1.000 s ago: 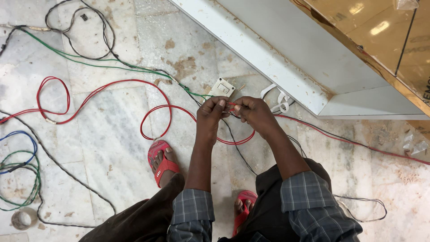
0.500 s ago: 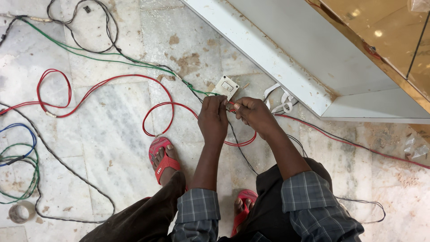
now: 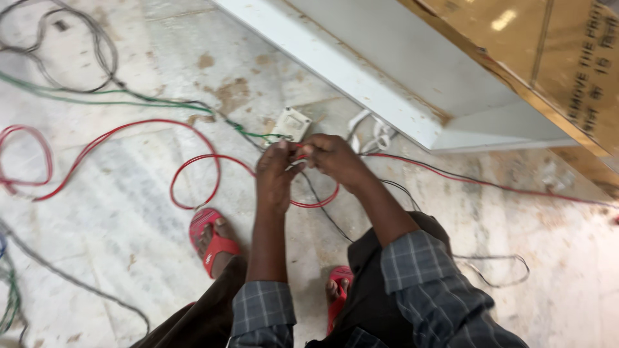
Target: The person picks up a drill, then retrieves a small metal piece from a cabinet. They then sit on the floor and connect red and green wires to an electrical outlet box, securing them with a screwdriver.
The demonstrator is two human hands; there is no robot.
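Together, hands point(image 3: 303, 164) pinching thin red wire point(image 3: 193, 167)

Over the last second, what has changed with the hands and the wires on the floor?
Hardly anything: the view has shifted, not the things. The left hand and right hand still pinch the red wire together beside the white switch plate. The green wire and red sandal lie as before.

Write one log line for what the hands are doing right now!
left hand: pinching red wire | right hand: pinching same wire end | nearby: white switch plate on marble floor | feet: red sandals
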